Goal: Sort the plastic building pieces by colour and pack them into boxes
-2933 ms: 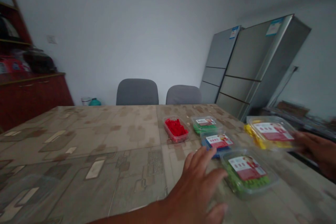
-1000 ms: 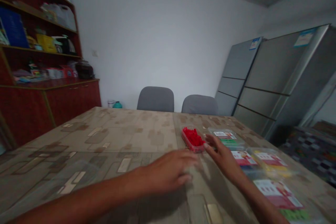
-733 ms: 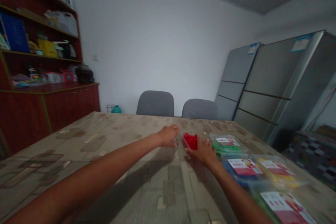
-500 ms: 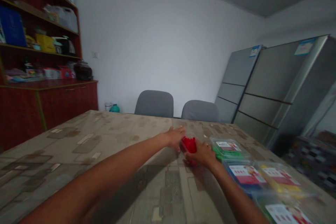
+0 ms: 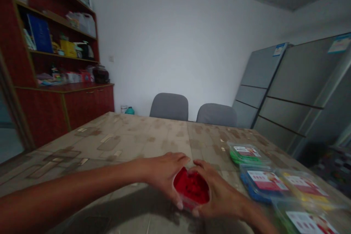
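Observation:
Between my hands is a clear plastic tub [image 5: 189, 204] with bright red stuff [image 5: 193, 186] inside, its kind too blurred to name. My left hand [image 5: 166, 173] curls round the tub's left side, thumb toward me and fingers at the far side. My right hand [image 5: 218, 192] grips the right side the same way. The tub is low over the patterned tablecloth; whether its base touches the cloth is hidden. To the right of my right hand sit similar labelled boxes: a green box [image 5: 245, 155], a blue box [image 5: 264, 182] and a yellow box [image 5: 303, 186].
Another labelled clear box [image 5: 304, 217] lies at the near right. The table [image 5: 145, 135] has a brown patterned cover. Two grey chairs [image 5: 169, 106] stand behind it. A red-brown cabinet [image 5: 87, 106] is at the left, grey refrigerators [image 5: 252, 69] at the right.
The red tub has come nearer to me, between my hands. My left hand, earlier spread beside it, now wraps its left side. The view has turned slightly left.

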{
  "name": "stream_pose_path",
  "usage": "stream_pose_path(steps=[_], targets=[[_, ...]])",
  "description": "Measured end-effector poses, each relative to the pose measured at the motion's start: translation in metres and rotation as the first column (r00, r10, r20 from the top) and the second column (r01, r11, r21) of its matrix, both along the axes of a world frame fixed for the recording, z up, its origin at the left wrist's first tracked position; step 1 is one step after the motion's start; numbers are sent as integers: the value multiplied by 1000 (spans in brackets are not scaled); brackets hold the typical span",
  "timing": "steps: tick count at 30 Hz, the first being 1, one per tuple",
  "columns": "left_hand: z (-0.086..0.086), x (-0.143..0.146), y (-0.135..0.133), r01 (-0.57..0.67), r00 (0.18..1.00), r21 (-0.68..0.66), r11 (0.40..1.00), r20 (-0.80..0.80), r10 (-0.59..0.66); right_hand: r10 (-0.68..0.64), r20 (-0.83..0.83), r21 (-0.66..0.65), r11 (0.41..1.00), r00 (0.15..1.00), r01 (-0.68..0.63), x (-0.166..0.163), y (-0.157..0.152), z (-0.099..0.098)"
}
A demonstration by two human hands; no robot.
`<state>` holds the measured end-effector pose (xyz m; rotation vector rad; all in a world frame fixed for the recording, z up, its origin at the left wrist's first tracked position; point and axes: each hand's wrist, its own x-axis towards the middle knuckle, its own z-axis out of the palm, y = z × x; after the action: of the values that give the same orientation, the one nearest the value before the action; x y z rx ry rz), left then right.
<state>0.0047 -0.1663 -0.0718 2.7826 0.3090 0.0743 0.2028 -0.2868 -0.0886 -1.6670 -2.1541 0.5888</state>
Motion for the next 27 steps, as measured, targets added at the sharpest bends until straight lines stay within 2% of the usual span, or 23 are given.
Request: stream_pose_path(steps=[2,5,8,11,15,17,18,20,23,27], targets=[[2,-35,-25,-137,991,-9,991,-8,137,79,-7,-51,996,997,-79,-20,-5,1],[-2,-77,-57,-320,940,-27,947,-133,314,212,-4,-65,975,977,-212,-50,-6,-4],[-15,-100,-77,-447,879,-92,890,-231,417,306,-29,-55,950,952,-307,-71,-2,-15],[-28,-110,-83,-474,873,-148,868,-206,442,312,-38,-94,945,949,-314,-78,1,-22],[-30,-132,-68,-417,908,-213,883,-139,396,241,-97,-129,959,966,-253,-61,-3,-17],[-28,-154,-53,-435,899,-212,875,-39,437,124,-153,-63,989,981,-135,-46,-3,-12],[-29,-168,-44,-473,875,-170,865,30,484,54,-182,-9,998,982,-56,-39,-2,-10],[-33,-198,-26,-603,789,-54,796,111,605,-49,-242,73,995,969,69,-29,2,-9],[-48,-242,-3,-757,653,10,653,16,757,-69,-311,66,993,948,94,-26,8,-12],[-65,-273,14,-811,584,-32,584,-31,811,-48,-330,65,995,943,73,-35,10,-16]])
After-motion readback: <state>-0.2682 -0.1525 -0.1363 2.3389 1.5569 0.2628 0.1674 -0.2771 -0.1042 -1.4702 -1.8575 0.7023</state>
